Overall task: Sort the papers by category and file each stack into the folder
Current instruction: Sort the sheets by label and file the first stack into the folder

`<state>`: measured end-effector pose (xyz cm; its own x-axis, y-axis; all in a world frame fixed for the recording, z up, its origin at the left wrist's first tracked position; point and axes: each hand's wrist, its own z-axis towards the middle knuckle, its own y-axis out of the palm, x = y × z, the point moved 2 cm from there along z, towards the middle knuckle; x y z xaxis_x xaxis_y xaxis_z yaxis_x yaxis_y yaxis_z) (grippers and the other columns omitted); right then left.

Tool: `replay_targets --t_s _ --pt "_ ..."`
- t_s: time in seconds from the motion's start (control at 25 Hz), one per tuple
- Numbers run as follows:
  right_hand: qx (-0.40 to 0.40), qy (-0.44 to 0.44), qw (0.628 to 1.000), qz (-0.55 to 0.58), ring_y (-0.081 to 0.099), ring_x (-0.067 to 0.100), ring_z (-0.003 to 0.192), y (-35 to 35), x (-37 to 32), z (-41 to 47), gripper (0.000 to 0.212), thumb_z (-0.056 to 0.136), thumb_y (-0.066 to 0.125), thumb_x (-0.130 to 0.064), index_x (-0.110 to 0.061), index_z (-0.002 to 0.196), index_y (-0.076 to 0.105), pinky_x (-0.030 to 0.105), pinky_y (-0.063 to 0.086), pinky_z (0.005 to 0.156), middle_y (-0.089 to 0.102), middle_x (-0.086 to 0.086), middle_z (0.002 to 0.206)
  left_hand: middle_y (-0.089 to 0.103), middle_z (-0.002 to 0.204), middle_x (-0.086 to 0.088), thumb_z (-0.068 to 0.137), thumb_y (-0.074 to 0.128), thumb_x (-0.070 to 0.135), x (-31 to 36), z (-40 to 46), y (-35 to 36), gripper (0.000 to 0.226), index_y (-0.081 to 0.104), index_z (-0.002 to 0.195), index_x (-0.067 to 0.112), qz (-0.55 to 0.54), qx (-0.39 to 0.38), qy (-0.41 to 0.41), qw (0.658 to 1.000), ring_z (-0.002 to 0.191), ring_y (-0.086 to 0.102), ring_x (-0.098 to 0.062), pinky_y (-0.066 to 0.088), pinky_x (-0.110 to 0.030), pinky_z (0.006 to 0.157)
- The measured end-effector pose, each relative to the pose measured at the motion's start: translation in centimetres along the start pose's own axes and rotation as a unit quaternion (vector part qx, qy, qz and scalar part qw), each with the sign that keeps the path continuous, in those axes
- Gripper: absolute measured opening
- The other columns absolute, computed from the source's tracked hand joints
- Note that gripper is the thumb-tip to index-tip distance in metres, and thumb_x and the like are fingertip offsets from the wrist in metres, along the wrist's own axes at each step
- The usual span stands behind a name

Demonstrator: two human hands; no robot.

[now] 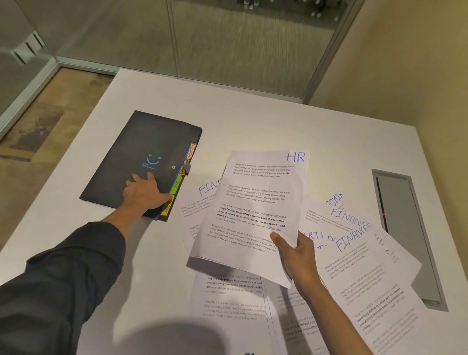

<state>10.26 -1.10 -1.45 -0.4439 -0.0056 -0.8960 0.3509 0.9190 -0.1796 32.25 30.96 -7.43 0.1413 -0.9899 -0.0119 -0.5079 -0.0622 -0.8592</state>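
Observation:
A black folder [134, 158] with a blue smiley and coloured index tabs [176, 183] along its right edge lies closed on the white table [251, 122]. My left hand [142, 191] rests on its near right corner, fingers spread flat and thumb at the tabbed edge. My right hand [296, 251] pinches a thin stack of papers marked HR [252, 203] by its lower right part and holds it lifted above the table. Several loose sheets marked FINANCE [352, 236], ADMIN [334, 199] and others lie spread beneath and to the right.
A grey recessed cable hatch [405, 228] is set in the table's right side. Glass partitions [220, 37] stand behind the table and a beige wall [424, 58] at the right. The table's left edge drops to a wooden floor [35, 128].

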Motion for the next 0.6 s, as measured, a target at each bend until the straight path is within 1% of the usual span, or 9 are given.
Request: replay_targets --t_s 0.12,0.2,0.28,0.36,0.44,0.48,0.52,0.56,0.6 --pt "0.001 -0.002 1.000 0.002 0.070 0.010 0.099 0.1 0.0 -0.1 0.026 0.092 0.067 -0.017 -0.015 0.118 0.069 0.026 0.055 0.085 0.074 -0.008 0.105 0.046 0.134 -0.023 0.086 0.049 0.065 0.2 -0.7 -0.4 0.082 0.023 0.145 0.013 0.047 0.048 0.041 0.997 0.119 0.051 -0.038 0.048 -0.045 0.091" --pt "0.002 -0.006 1.000 0.004 0.070 0.010 0.099 0.0 -0.1 -0.2 0.027 0.092 0.067 -0.018 -0.015 0.119 0.069 0.025 0.055 0.085 0.074 -0.008 0.106 0.057 0.116 -0.017 0.094 0.042 0.051 0.6 -1.5 -0.6 0.073 0.014 0.150 0.013 0.067 0.091 0.070 0.991 0.101 0.059 -0.031 0.049 -0.036 0.075" --pt "0.002 -0.009 1.000 0.004 0.070 0.010 0.100 0.0 -0.2 -0.3 0.027 0.092 0.068 -0.018 -0.015 0.119 0.069 0.026 0.054 0.086 0.074 -0.009 0.106 0.063 0.102 -0.014 0.099 0.035 0.038 0.8 -2.3 -0.8 0.068 0.002 0.153 0.014 0.095 0.126 0.100 0.982 0.086 0.061 -0.027 0.045 -0.034 0.067" --pt "0.001 -0.013 1.000 0.002 0.069 0.011 0.102 0.0 -0.3 -0.4 0.028 0.092 0.068 -0.017 -0.015 0.120 0.069 0.028 0.053 0.090 0.074 -0.009 0.107 0.065 0.089 -0.010 0.099 0.034 0.029 1.0 -3.5 -1.0 0.069 -0.008 0.153 0.017 0.112 0.151 0.134 0.973 0.070 0.058 -0.023 0.046 -0.034 0.062" --pt "-0.003 -0.016 1.000 0.002 0.068 0.010 0.104 -0.1 -0.3 -0.5 0.029 0.092 0.067 -0.017 -0.014 0.121 0.068 0.030 0.052 0.092 0.074 -0.008 0.109 0.062 0.080 -0.008 0.099 0.037 0.025 1.2 -4.6 -0.7 0.074 -0.016 0.151 0.027 0.121 0.154 0.166 0.967 0.058 0.053 -0.017 0.042 -0.030 0.052" --pt "-0.004 -0.019 1.000 0.001 0.068 0.010 0.104 -0.1 -0.4 -0.5 0.029 0.092 0.067 -0.017 -0.014 0.121 0.068 0.030 0.052 0.092 0.073 -0.009 0.109 0.061 0.079 -0.007 0.098 0.038 0.024 1.2 -5.0 -0.3 0.075 -0.016 0.150 0.032 0.130 0.149 0.171 0.965 0.057 0.052 -0.016 0.040 -0.029 0.049" --pt "-0.006 -0.022 1.000 -0.002 0.067 0.010 0.104 -0.2 -0.4 -0.6 0.030 0.092 0.067 -0.017 -0.015 0.122 0.068 0.028 0.051 0.091 0.073 -0.009 0.110 0.062 0.083 -0.008 0.098 0.038 0.024 1.2 -5.2 0.2 0.070 -0.006 0.152 0.033 0.140 0.141 0.172 0.965 0.061 0.054 -0.017 0.041 -0.029 0.050" --pt "-0.008 -0.024 1.000 -0.003 0.067 0.010 0.104 -0.2 -0.4 -0.6 0.030 0.092 0.067 -0.017 -0.015 0.122 0.067 0.026 0.051 0.089 0.073 -0.009 0.110 0.064 0.090 -0.008 0.098 0.038 0.024 1.1 -5.5 0.4 0.057 0.018 0.151 0.029 0.152 0.133 0.166 0.965 0.069 0.059 -0.019 0.046 -0.031 0.056" --pt "-0.009 -0.024 1.000 -0.003 0.067 0.009 0.104 -0.2 -0.4 -0.7 0.030 0.092 0.067 -0.017 -0.015 0.122 0.067 0.024 0.051 0.087 0.073 -0.009 0.110 0.065 0.097 -0.009 0.097 0.038 0.024 1.0 -5.7 0.6 0.043 0.042 0.141 0.023 0.159 0.132 0.158 0.966 0.079 0.063 -0.023 0.050 -0.034 0.064"
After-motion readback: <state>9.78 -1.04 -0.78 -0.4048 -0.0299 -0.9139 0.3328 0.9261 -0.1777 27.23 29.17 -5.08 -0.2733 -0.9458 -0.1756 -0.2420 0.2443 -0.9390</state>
